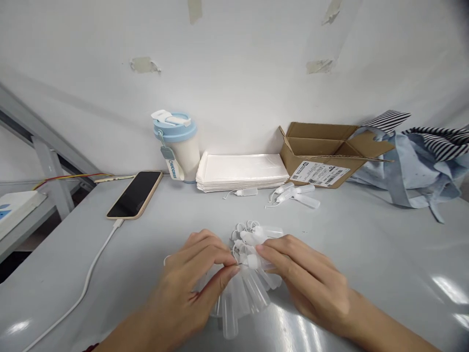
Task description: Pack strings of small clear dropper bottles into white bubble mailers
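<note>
My right hand is closed round a small translucent squeeze bottle, its white neck pointing left. My left hand pinches thumb and forefinger together right at the thin dark tip of that bottle; what sits between the fingertips is too small to make out. Beneath and around both hands lies a heap of similar clear plastic bottles, several fanned toward me. Others in the heap point away to the right, with thin looped cap straps at their necks. My hands partly cover the pile.
Behind stand a stack of white paper sleeves, an open cardboard box and a blue-lidded cup. Several loose bottles lie before the box. A phone with a white cable is left; a light-blue cloth bag is right.
</note>
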The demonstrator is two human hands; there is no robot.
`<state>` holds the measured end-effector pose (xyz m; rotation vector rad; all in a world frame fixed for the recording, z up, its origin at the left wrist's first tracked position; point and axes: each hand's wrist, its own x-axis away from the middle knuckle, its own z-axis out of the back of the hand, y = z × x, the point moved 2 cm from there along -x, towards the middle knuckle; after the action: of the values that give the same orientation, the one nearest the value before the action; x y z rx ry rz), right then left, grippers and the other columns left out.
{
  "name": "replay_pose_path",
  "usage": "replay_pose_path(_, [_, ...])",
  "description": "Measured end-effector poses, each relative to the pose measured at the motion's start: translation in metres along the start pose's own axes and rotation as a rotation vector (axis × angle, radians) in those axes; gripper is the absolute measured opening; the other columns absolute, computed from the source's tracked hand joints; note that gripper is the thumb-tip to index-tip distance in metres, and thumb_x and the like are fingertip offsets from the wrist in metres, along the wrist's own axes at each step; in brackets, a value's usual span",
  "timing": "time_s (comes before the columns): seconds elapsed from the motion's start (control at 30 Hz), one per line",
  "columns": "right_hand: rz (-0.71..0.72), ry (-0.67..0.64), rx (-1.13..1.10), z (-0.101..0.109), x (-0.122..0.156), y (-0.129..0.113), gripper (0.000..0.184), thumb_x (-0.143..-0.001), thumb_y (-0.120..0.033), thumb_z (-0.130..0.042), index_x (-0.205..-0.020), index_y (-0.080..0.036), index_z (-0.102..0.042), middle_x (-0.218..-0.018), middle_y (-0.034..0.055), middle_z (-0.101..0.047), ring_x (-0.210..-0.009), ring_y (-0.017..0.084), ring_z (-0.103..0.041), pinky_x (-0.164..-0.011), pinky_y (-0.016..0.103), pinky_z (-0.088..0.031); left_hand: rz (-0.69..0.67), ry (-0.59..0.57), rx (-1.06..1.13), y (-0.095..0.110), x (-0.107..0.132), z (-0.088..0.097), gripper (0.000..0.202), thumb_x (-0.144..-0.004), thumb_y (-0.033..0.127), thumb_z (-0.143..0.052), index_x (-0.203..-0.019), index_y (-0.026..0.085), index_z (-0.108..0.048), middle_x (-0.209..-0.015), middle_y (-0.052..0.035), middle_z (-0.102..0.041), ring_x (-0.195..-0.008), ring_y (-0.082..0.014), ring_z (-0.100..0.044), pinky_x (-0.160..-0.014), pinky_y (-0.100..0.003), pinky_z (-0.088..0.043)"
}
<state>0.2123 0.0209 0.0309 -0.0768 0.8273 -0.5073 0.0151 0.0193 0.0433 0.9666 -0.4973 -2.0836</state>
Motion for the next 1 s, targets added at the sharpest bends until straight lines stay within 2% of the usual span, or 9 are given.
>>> replay_pose_path(0.37, [0.026,-0.038,0.019,-0.002,0.001,-0.004,0.035,-0.086,0.004,-0.039,-0.117,0.0,-0.052,-0.09,0.016,-0.064,-0.081,0.019,-0.056,-0.065,0.03,-0.053,-0.061,-0.057,0.014,-0.008,0.012,-0.003,0.017,-0.085,0.003,-0.053,-0.087,0.019,-0.059,-0.078,-0.0017,-0.061,-0.074,-0.0163,-0.055,-0.07,-0.031,-0.047])
replay_pose_path(0.67, [0.035,-0.053,0.042,-0.002,0.005,-0.002,0.037,-0.084,0.005,-0.037,-0.118,0.0,-0.053,-0.09,0.0155,-0.065,-0.081,0.019,-0.06,-0.065,0.029,-0.054,-0.11,0.004,0.03,-0.007,0.012,-0.007,0.019,-0.082,0.0,-0.054,-0.087,0.017,-0.059,-0.076,-0.0029,-0.06,-0.071,-0.0169,-0.054,-0.066,-0.033,-0.046])
replay_pose_path(0.83, [0.027,-0.045,0.158,0.0,0.002,-0.004,0.033,-0.085,0.002,-0.04,-0.112,-0.005,-0.056,-0.091,0.0125,-0.068,-0.082,0.018,-0.064,-0.071,0.028,-0.054,-0.066,-0.015,-0.046,-0.006,0.01,-0.004,0.017,-0.084,0.004,-0.053,-0.089,0.02,-0.056,-0.079,-0.0013,-0.062,-0.075,-0.0163,-0.057,-0.069,-0.03,-0.049])
replay_pose_path(0.9, [-0.01,-0.013,0.182,0.003,0.0,-0.001,0.027,-0.087,-0.004,-0.045,-0.112,-0.007,-0.055,-0.091,0.0113,-0.068,-0.082,0.018,-0.064,-0.07,0.027,-0.054,-0.049,0.01,-0.093,-0.005,0.007,-0.001,0.015,-0.085,0.008,-0.053,-0.092,0.021,-0.057,-0.08,-0.0013,-0.064,-0.075,-0.0165,-0.058,-0.069,-0.029,-0.05])
replay_pose_path(1.0, [-0.155,0.055,0.217,0.008,0.001,0.011,0.023,-0.088,-0.013,-0.053,-0.11,-0.011,-0.054,-0.085,0.0078,-0.067,-0.073,0.016,-0.063,-0.064,0.027,-0.052,0.012,0.062,-0.178,-0.005,0.002,0.004,0.01,-0.086,0.016,-0.052,-0.091,0.021,-0.059,-0.077,0.0002,-0.064,-0.071,-0.0155,-0.059,-0.065,-0.026,-0.049])
